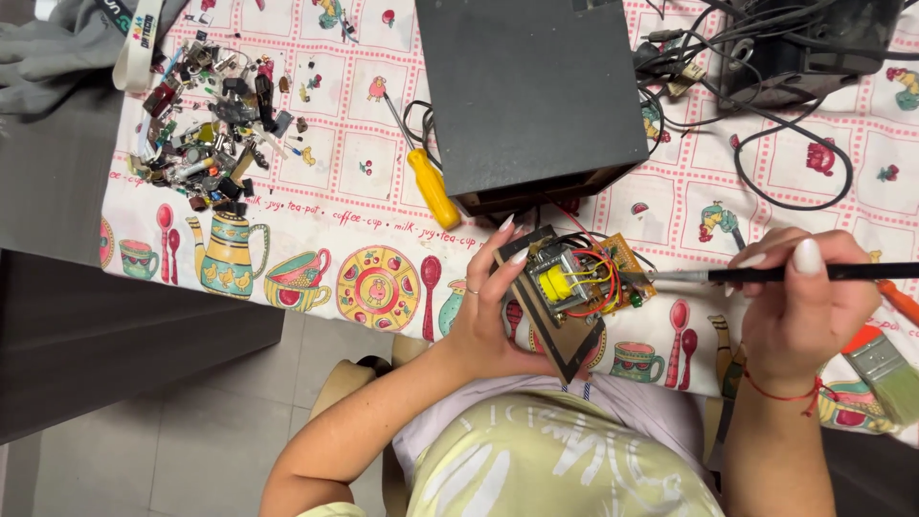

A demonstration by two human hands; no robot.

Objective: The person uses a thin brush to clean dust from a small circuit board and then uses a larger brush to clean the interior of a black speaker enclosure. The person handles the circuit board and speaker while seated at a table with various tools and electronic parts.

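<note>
My left hand grips a small circuit board on a dark frame, tilted up at the table's near edge. The board carries a metal transformer with a yellow core, red wires and an orange strip. My right hand holds a thin black-handled brush level, its metal tip touching the board's right side. Red wires run from the board up to a black box.
A yellow-handled screwdriver lies left of the black box. A heap of small electronic parts sits at the far left of the patterned tablecloth. Black cables tangle at the upper right. A wide paintbrush lies by my right wrist.
</note>
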